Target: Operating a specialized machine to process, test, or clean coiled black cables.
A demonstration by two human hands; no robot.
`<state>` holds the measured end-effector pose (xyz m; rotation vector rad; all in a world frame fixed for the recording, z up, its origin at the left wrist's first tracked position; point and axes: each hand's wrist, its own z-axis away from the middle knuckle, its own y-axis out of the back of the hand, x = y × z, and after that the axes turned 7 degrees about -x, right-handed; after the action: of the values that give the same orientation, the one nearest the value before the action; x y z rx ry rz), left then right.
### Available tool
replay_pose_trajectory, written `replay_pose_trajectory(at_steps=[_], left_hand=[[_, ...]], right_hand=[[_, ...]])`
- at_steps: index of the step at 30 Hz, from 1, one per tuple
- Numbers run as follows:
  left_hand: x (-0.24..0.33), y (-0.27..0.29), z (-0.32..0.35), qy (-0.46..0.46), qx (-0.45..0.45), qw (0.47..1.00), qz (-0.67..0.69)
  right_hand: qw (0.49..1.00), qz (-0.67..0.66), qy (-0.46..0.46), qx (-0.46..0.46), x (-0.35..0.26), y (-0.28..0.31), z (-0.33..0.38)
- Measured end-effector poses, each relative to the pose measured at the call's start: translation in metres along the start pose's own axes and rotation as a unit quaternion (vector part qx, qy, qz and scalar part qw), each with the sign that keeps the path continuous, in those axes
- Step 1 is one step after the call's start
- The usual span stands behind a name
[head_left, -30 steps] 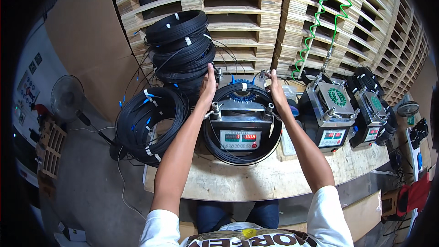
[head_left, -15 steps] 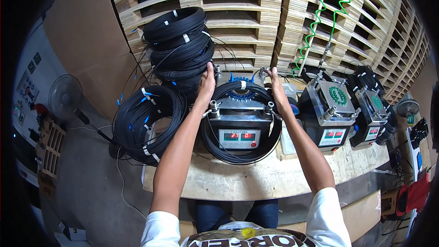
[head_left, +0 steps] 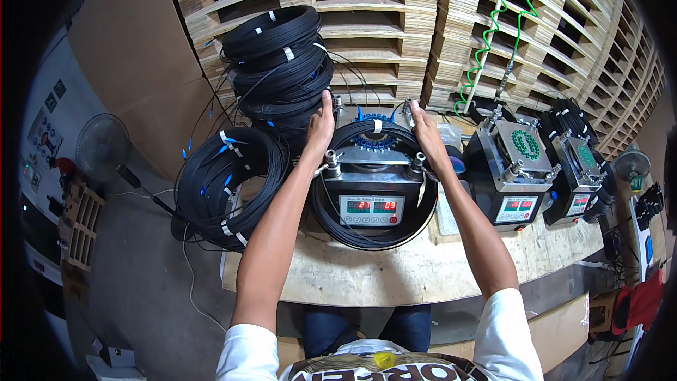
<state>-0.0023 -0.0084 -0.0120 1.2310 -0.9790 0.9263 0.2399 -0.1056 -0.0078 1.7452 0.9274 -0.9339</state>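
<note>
A black bench machine (head_left: 370,189) with a metal top and a lit red digital display stands in front of me. A coil of black cable (head_left: 374,243), tied with white tape, hangs around its front and lies over its top. Blue connectors (head_left: 374,142) sit in a ring on the top plate. My left hand (head_left: 321,128) is closed at the far-left clamp knob (head_left: 338,104), thumb up, its fingers partly hidden. At the far-right clamp knob (head_left: 408,106) my right hand (head_left: 427,135) is closed, thumb against it. Near clamp knobs (head_left: 331,158) stand at the front corners.
Stacked black cable coils (head_left: 271,35) rise at the back left, with another large coil (head_left: 194,187) before them. Two similar machines (head_left: 518,169) stand to the right. Wooden pallets (head_left: 367,21) line the back. A green spiral air hose (head_left: 486,46) hangs there. The wooden table (head_left: 338,282) ends near me.
My right hand has shifted slightly inward, its thumb now against the far-right knob. The left hand stays nearly in place. One display reading has changed. The whole view has shifted slightly.
</note>
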Motion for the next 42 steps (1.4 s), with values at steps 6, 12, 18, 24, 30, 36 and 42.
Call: replay_pose_trajectory(at_steps=[6, 12, 18, 24, 30, 36, 42], left_hand=[[0.007, 0.001, 0.004, 0.001, -0.012, 1.000, -0.020], [-0.002, 0.003, -0.005, -0.056, -0.041, 0.997, -0.033], [-0.005, -0.008, -0.003, -0.087, 0.053, 0.993, -0.052], [0.014, 0.001, 0.014, -0.039, -0.034, 0.998, -0.032], [0.006, 0.001, 0.006, -0.049, -0.011, 0.998, -0.023], [-0.002, -0.001, -0.002, -0.081, -0.017, 0.997, 0.001], [0.005, 0.000, 0.004, -0.054, -0.041, 0.997, -0.048]], right_hand=[[1.000, 0.003, -0.027, -0.011, 0.008, 0.003, -0.003], [0.998, -0.009, -0.062, 0.011, -0.004, -0.001, 0.001], [0.997, 0.042, -0.069, 0.004, -0.006, 0.003, 0.003], [0.999, 0.033, -0.037, 0.008, 0.007, 0.003, -0.003], [0.998, -0.004, -0.055, -0.016, -0.002, 0.002, 0.001], [0.998, -0.004, -0.068, 0.001, 0.004, 0.001, -0.001], [0.999, 0.015, -0.037, -0.001, 0.008, 0.002, -0.001]])
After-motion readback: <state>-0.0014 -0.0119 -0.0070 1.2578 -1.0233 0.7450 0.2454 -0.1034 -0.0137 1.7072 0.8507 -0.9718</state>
